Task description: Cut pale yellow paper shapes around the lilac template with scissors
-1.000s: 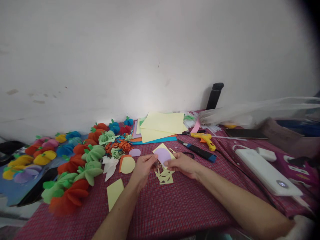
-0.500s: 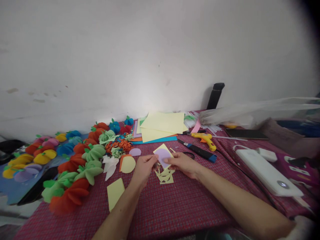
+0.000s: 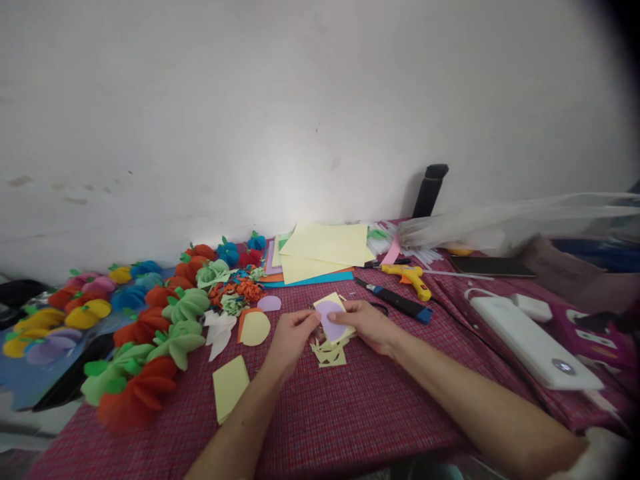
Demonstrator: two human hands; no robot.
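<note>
Both my hands meet near the middle of the table. My left hand pinches the left edge of a purple paper circle, which lies against a pale yellow paper piece. On the right side, my right hand grips the same circle and yellow paper between thumb and fingers. Cut yellow paper scraps lie on the cloth just under the hands. Left of my left hand are a yellow rounded paper shape over an orange piece, and a stack of yellow paper.
Colourful paper pumpkins cover the left side, beside shredded scraps. Yellow sheets lie at the back. A blue and black cutter, a yellow glue gun and a white power bank lie to the right.
The purple circle and yellow paper have turned more upright in my hands. My right fingers have shifted up along the paper's right edge.
</note>
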